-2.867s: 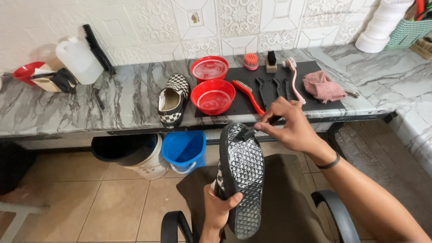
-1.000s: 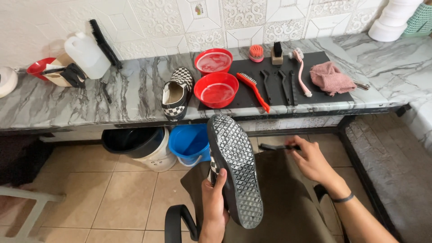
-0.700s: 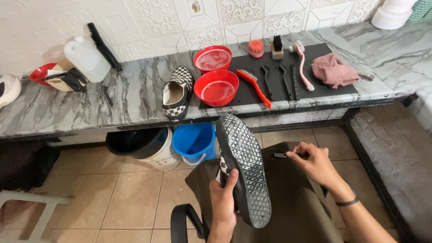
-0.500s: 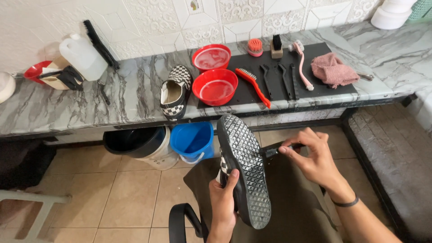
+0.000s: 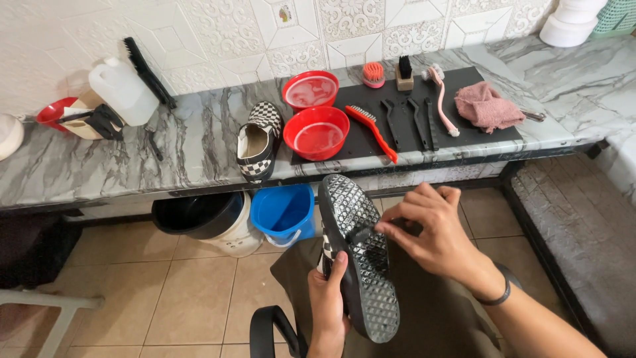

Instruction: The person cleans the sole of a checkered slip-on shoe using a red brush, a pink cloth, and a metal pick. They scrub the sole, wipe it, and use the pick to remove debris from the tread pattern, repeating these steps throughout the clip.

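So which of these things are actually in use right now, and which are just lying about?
In use:
- left hand, gripping the upturned shoe
- right hand, holding a small black brush against the sole

Lying about:
- second checkered shoe
- two red bowls
- orange brush
- pink cloth
- white jug
- blue bucket

Grey marbled bench (image 5: pixel 185 142) spans upper frame. On it, left to right: white jug (image 5: pixel 122 91), black brush (image 5: pixel 147 71) leaning on wall, checkered shoe (image 5: pixel 259 140), black mat (image 5: pixel 411 116) at centre right. Mat carries two red bowls (image 5: pixel 317 131), brushes, pink cloth (image 5: pixel 485 106). Tiled floor (image 5: pixel 179 292) below: dark bin (image 5: pixel 199 215), blue bucket (image 5: pixel 285 212).
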